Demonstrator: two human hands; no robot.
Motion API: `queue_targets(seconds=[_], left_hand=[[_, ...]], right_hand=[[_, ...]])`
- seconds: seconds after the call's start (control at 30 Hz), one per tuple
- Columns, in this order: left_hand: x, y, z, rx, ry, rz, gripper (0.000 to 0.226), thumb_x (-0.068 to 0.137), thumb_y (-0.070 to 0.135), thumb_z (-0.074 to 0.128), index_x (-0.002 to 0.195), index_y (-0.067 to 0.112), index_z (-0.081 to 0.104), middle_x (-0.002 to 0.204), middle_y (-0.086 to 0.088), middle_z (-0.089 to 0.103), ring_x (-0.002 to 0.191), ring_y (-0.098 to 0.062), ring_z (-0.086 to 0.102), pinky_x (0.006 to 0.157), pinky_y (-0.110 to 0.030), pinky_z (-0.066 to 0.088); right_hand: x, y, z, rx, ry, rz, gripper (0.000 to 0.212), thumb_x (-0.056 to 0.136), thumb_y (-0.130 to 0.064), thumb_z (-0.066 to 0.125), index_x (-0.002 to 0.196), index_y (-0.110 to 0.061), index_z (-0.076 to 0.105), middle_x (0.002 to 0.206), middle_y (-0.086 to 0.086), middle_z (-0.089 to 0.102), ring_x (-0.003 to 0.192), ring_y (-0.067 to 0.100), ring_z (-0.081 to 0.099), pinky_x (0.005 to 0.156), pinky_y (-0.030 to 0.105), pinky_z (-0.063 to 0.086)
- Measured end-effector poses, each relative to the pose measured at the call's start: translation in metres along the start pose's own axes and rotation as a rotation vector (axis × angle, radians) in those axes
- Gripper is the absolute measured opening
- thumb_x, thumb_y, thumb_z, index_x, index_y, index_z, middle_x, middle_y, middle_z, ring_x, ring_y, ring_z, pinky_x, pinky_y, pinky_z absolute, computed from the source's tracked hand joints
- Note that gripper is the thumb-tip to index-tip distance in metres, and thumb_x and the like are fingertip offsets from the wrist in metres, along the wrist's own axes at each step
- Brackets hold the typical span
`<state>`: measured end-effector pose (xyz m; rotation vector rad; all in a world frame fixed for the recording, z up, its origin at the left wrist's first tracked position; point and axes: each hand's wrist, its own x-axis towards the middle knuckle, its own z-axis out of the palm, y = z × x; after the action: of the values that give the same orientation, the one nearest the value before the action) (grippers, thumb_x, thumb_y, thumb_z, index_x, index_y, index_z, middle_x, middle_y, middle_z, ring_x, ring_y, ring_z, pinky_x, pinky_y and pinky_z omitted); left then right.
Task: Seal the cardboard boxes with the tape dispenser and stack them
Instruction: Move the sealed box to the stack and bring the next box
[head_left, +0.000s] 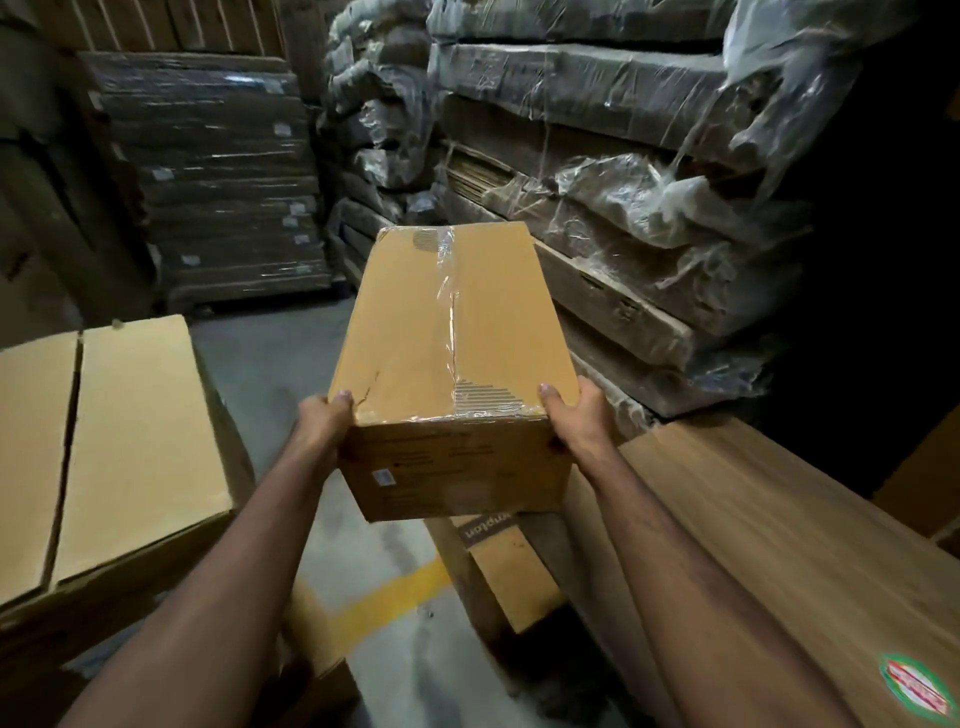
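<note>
The left hand (324, 418) and right hand (574, 415) grip the near corners of a taped cardboard box (454, 332), held in the air above the floor (291, 364). Unsealed boxes (104, 441) sit at left, and plastic-wrapped cardboard stacks (623, 208) rise beyond.

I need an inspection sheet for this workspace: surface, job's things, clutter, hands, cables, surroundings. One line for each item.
surface: grey concrete floor with a yellow line.
job's things: taped box carried in the air; tape dispenser not seen.
clutter: untaped boxes at left; long carton at right.
hands: left hand and right hand grip the taped box's near corners.
cables: nothing seen.
surroundings: plastic-wrapped cardboard stacks behind, dim light.
</note>
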<state>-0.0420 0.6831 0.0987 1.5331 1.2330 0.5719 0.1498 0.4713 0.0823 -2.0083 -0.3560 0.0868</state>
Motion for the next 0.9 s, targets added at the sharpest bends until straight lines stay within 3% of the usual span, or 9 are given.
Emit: queue_targets(seconds=[0.07, 0.17, 0.3, 0.47, 0.6, 0.67, 0.73, 0.8, 0.9], left_hand=[[0.029, 0.015, 0.016, 0.059, 0.01, -0.027, 0.04, 0.106, 0.034, 0.043, 0.129, 0.003, 0.054, 0.105, -0.015, 0.057, 0.076, -0.024, 0.055, 0.06, -0.037, 0.053], [0.079, 0.02, 0.04, 0.059, 0.005, -0.07, 0.043, 0.106, 0.033, 0.043, 0.134, 0.003, 0.053, 0.107, -0.019, 0.058, 0.085, -0.032, 0.058, 0.072, -0.049, 0.059], [0.134, 0.016, 0.061, 0.11, 0.051, -0.154, 0.042, 0.106, 0.031, 0.042, 0.137, 0.004, 0.051, 0.111, -0.02, 0.056, 0.096, -0.038, 0.057, 0.081, -0.054, 0.057], [0.206, 0.0, 0.078, 0.13, 0.014, -0.255, 0.041, 0.106, 0.03, 0.045, 0.137, 0.004, 0.051, 0.114, -0.021, 0.056, 0.101, -0.04, 0.057, 0.074, -0.054, 0.057], [0.256, -0.015, 0.089, 0.129, -0.002, -0.185, 0.033, 0.106, 0.025, 0.041, 0.128, 0.005, 0.056, 0.109, -0.019, 0.058, 0.099, -0.037, 0.057, 0.085, -0.056, 0.055], [0.284, -0.027, 0.094, 0.09, -0.019, -0.127, 0.036, 0.104, 0.021, 0.042, 0.135, 0.006, 0.05, 0.123, -0.019, 0.058, 0.111, -0.038, 0.057, 0.09, -0.057, 0.053], [0.309, -0.051, 0.106, 0.018, -0.04, -0.158, 0.044, 0.102, 0.018, 0.047, 0.144, 0.011, 0.04, 0.14, -0.015, 0.05, 0.122, -0.036, 0.053, 0.085, -0.051, 0.057], [0.32, -0.085, 0.127, -0.095, -0.148, -0.329, 0.042, 0.1, 0.017, 0.055, 0.139, 0.009, 0.04, 0.136, -0.017, 0.051, 0.113, -0.035, 0.059, 0.065, -0.042, 0.062], [0.305, -0.121, 0.166, -0.042, -0.398, -0.503, 0.029, 0.098, 0.015, 0.061, 0.122, 0.005, 0.048, 0.119, -0.022, 0.055, 0.084, -0.024, 0.06, 0.077, -0.046, 0.059]], right_hand=[[0.036, 0.006, 0.021, 0.024, -0.036, 0.051, 0.041, 0.084, -0.048, 0.067, 0.111, -0.018, 0.066, 0.102, 0.0, 0.072, 0.09, 0.023, 0.068, 0.078, 0.04, 0.059], [0.08, 0.02, 0.052, 0.042, -0.052, 0.096, 0.053, 0.08, -0.059, 0.063, 0.115, -0.02, 0.064, 0.106, 0.0, 0.071, 0.094, 0.024, 0.069, 0.071, 0.046, 0.062], [0.112, 0.018, 0.084, -0.062, -0.012, 0.085, 0.039, 0.091, -0.047, 0.062, 0.111, -0.014, 0.065, 0.1, 0.001, 0.069, 0.087, 0.023, 0.067, 0.068, 0.031, 0.052], [0.14, 0.022, 0.123, -0.113, -0.024, 0.128, 0.04, 0.097, -0.038, 0.058, 0.124, -0.008, 0.061, 0.115, 0.013, 0.07, 0.1, 0.032, 0.067, 0.069, 0.024, 0.039], [0.138, 0.033, 0.161, -0.069, 0.019, 0.243, 0.045, 0.099, -0.033, 0.056, 0.136, -0.008, 0.052, 0.123, 0.012, 0.066, 0.11, 0.032, 0.064, 0.074, 0.024, 0.04], [0.128, 0.042, 0.191, -0.065, 0.025, 0.336, 0.044, 0.098, -0.034, 0.057, 0.134, -0.008, 0.051, 0.123, 0.013, 0.065, 0.109, 0.033, 0.062, 0.075, 0.026, 0.039], [0.117, 0.056, 0.223, -0.132, -0.067, 0.427, 0.038, 0.099, -0.036, 0.055, 0.121, -0.006, 0.054, 0.116, 0.017, 0.067, 0.105, 0.037, 0.062, 0.073, 0.03, 0.039], [0.116, 0.071, 0.25, -0.246, -0.255, 0.483, 0.039, 0.101, -0.041, 0.048, 0.107, -0.004, 0.061, 0.109, 0.018, 0.068, 0.102, 0.037, 0.062, 0.076, 0.036, 0.047], [0.142, 0.08, 0.278, -0.362, -0.497, 0.473, 0.032, 0.1, -0.038, 0.05, 0.105, -0.009, 0.065, 0.112, 0.012, 0.068, 0.099, 0.03, 0.061, 0.075, 0.03, 0.044]])
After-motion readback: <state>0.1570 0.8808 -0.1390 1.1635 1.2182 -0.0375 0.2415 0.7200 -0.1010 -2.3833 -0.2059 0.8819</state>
